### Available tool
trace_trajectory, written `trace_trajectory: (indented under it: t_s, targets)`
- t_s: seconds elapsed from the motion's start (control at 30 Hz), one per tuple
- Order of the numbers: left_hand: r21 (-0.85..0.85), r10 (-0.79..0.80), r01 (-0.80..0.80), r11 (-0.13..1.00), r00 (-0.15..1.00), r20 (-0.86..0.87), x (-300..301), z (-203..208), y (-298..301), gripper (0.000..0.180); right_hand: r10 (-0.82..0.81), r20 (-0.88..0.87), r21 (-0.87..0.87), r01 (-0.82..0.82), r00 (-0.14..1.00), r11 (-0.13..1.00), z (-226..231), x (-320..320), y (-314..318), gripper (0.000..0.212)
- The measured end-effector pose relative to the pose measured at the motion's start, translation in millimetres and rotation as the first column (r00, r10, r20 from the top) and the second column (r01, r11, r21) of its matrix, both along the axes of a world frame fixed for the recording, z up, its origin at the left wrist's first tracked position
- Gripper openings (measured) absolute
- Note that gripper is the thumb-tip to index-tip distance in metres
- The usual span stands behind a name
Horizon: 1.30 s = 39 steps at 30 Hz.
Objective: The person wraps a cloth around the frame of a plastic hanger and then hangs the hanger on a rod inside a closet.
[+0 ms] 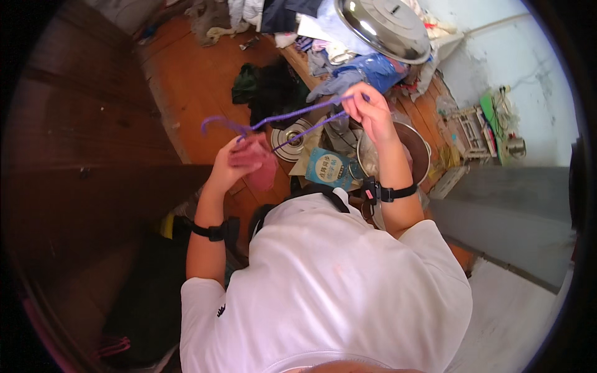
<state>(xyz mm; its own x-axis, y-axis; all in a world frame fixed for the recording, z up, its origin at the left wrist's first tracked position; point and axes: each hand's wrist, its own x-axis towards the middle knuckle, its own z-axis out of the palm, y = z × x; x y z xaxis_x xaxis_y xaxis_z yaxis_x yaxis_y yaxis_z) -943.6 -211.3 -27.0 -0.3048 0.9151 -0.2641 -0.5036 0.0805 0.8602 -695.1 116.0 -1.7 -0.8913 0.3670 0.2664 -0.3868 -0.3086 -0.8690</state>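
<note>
A purple clothes hanger [298, 114] is stretched between my two hands, its hook pointing left. My right hand [370, 115] is closed around the far right corner of it. Near the hook, my left hand [234, 164] has closed fingers and holds a pink cloth [263, 173] that hangs down beside the hanger. The cloth is blurred, and it hides part of the hanger, so what kind of garment it is I cannot tell.
Beneath the hanger are a round metal lid [288, 140], a blue booklet [328, 168] and a large pot [426, 147]. A clothes heap [354, 74] under a big shiny lid [387, 30] lies ahead. Dark clothes [273, 90] are on the floor; brown wooden furniture [81, 124] stands left.
</note>
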Motion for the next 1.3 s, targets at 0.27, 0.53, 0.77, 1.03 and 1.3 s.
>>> trace_trajectory:
  t_s: [0.27, 0.53, 0.77, 1.03, 1.3]
  targets:
    - [0.03, -0.052, 0.065, 0.997, 0.945, -0.322, 24.1, 10.8, 152.6, 0.056, -0.754, 0.21, 0.67, 0.47, 0.623, 0.575, -31.4, 8.7, 11.0, 0.055]
    - [0.055, -0.206, 0.206, 0.977, 0.979, -0.006, 64.2, 35.3, 239.1, 0.073, -0.584, 0.364, 0.562, 0.329, 0.725, 0.759, -9.9, 2.2, -19.6, 0.096]
    - [-0.076, -0.299, 0.322, 0.944, 0.735, -0.608, 28.8, -13.3, 268.6, 0.072, -0.697, 0.424, 0.157, 0.71, 0.579, 0.686, -38.1, 71.5, -1.2, 0.062]
    - [-0.125, -0.185, 0.173, 0.977, 0.392, -0.901, 10.7, -16.4, 243.4, 0.025, -0.76, 0.438, 0.129, 0.803, 0.48, 0.582, -63.8, 81.6, -5.2, 0.055]
    - [-0.057, -0.161, 0.333, 0.941, 0.293, -0.942, 31.1, 4.2, 233.5, 0.024, -0.858, 0.24, 0.386, 0.766, 0.455, 0.514, -67.0, -7.6, 11.8, 0.059]
